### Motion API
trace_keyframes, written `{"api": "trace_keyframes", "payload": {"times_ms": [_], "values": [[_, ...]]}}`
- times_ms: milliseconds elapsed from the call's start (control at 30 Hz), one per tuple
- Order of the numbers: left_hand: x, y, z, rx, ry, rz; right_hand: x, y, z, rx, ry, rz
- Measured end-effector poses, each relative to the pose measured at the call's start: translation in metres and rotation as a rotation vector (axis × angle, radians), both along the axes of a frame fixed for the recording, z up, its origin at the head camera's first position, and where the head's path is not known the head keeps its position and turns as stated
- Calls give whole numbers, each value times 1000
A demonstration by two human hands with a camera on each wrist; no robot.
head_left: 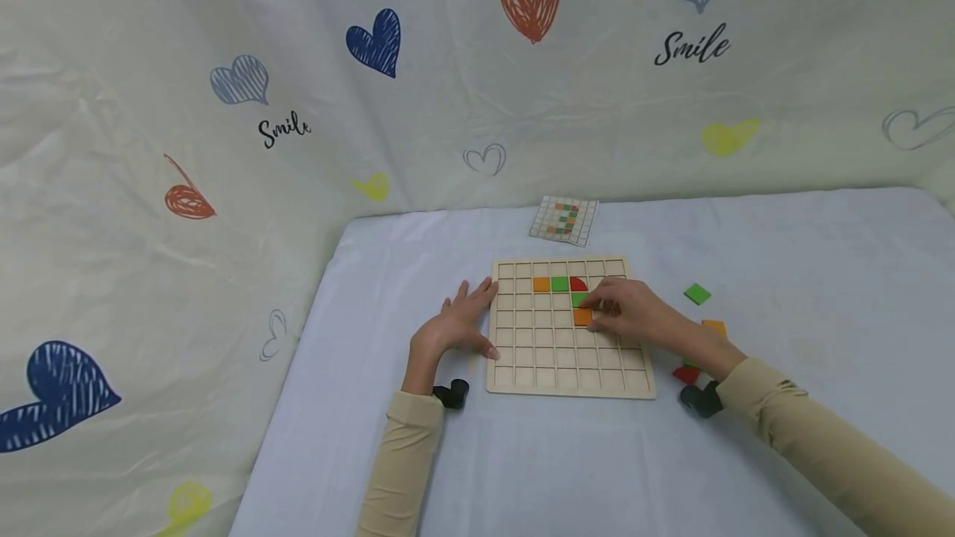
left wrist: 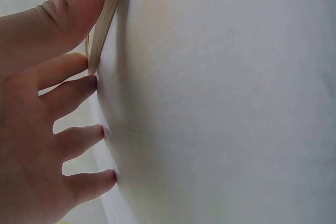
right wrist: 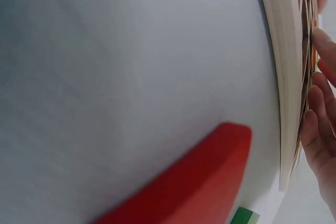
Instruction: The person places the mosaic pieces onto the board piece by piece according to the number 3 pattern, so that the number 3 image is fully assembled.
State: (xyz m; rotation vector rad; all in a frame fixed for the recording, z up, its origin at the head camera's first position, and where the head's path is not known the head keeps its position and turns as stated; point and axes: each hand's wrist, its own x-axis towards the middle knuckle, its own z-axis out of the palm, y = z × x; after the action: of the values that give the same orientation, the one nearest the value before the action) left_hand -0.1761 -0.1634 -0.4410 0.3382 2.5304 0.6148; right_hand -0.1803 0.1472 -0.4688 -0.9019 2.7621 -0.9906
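Note:
A square wooden grid board [head_left: 522, 355] lies on the white cloth. Its cells hold an orange square tile [head_left: 540, 284], a green one [head_left: 559, 283], a red quarter-round tile [head_left: 578, 283], and below that another green tile [head_left: 579, 299] and orange tile [head_left: 583, 317]. My left hand [head_left: 461, 326] rests at the board's left edge, fingers spread and thumb on the lower frame. Over the right part of the board, my right hand [head_left: 630, 311] pinches a small red piece [right wrist: 326, 71] between thumb and fingers, close beside the lower orange tile. My fingers hide most of that piece.
Behind the board lies a pattern card [head_left: 564, 220] with coloured cells. To the right are a loose green tile [head_left: 697, 294], an orange tile [head_left: 715, 327] and a red piece [head_left: 685, 374], partly under my forearm. Black wrist devices [head_left: 452, 394] show below both wrists.

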Motion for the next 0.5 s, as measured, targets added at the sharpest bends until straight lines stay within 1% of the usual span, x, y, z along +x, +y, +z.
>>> {"api": "trace_keyframes", "payload": {"times_ms": [133,333,500], "values": [[0,0,0,-2,5,0,0,1,1,-12,-9,-1],[0,0,-1,-11,3,4,2,4,3,-20,-23,-27],[1,0,-1,-6,-4,6,9,11,9,-45,4,-60]]}}
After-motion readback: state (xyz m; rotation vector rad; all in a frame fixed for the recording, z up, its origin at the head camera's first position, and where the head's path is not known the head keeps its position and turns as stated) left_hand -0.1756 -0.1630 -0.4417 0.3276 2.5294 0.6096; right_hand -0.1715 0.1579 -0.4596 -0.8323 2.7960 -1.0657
